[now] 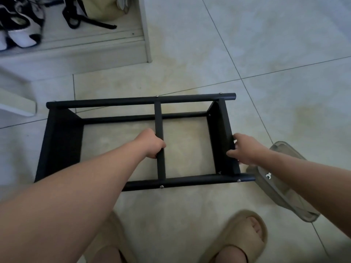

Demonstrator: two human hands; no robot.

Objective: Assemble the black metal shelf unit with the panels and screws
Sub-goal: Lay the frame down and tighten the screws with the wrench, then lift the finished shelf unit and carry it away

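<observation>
Pale floor tiles (266, 44) carry the black shelf unit (140, 101), which lies on its side directly ahead of the person's beige slippers (245, 236). The left hand (152, 144) has its fingers wrapped round the central crossbar (158, 118). The right hand (245, 150) grasps the edge of the right end panel (218, 126), thumb on the inner face. Screw heads (161, 186) show along the near tube. A clear plastic bag (294, 205) lies just beside the unit's right end. Shoes (22, 29) sit on a low ledge at far left.

Left forearm (76, 186) hides shelf unit (60, 141) near corner, slippers (228, 242) cropped at bottom edge
</observation>
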